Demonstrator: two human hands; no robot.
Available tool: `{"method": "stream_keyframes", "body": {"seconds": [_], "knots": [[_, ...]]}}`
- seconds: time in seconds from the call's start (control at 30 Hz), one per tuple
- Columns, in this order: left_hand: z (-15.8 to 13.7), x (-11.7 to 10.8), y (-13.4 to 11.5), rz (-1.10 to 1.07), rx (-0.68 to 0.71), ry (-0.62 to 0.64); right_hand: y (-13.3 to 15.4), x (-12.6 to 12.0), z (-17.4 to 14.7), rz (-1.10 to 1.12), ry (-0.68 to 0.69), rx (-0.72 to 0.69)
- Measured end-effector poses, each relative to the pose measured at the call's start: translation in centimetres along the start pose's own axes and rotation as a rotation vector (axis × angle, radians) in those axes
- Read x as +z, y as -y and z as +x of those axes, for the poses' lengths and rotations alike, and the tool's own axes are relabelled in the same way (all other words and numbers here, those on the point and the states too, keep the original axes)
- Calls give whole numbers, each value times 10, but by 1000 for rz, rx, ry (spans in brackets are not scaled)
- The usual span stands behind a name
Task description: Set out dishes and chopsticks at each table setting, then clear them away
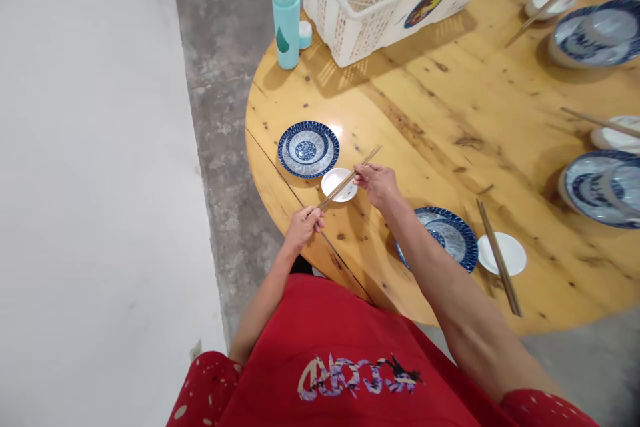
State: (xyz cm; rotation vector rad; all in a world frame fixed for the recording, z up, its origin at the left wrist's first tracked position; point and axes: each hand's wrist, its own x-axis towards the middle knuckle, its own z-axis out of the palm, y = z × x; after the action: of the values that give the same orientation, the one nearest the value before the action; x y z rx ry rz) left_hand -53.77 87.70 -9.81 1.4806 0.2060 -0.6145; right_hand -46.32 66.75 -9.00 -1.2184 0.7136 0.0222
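A pair of wooden chopsticks (pixel 339 189) lies slantwise over a small white dish (pixel 332 181). My left hand (pixel 303 227) pinches their lower end near the table edge. Farther up, the fingers of my right hand (pixel 376 183) are closed round the sticks, whose tips point away to the right. Just behind the dish, a blue-and-white patterned plate (pixel 283 152) holds a smaller bowl or plate (pixel 306 149) of the same pattern. Under my right forearm, another blue-patterned plate (pixel 467 247) is partly hidden.
Right of my forearm, chopsticks (pixel 495 250) rest across a white dish (pixel 515 257). More blue-and-white tableware (pixel 575 187) stands at the far right. A white plastic crate (pixel 370 33) and a turquoise bottle (pixel 287 27) stand at the back of the round wooden table (pixel 415 140). A white wall (pixel 100 180) rises on the left.
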Motion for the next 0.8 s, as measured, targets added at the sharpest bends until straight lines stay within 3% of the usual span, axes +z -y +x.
{"method": "stream_keyframes", "body": {"seconds": [0.37,0.8], "knots": [[16,2,13,-52,-41,-53,-3,1,22,-201,-78,13],[4,-9,17,-43,-53,-83,-4,-4,19,-211,55,62]]}}
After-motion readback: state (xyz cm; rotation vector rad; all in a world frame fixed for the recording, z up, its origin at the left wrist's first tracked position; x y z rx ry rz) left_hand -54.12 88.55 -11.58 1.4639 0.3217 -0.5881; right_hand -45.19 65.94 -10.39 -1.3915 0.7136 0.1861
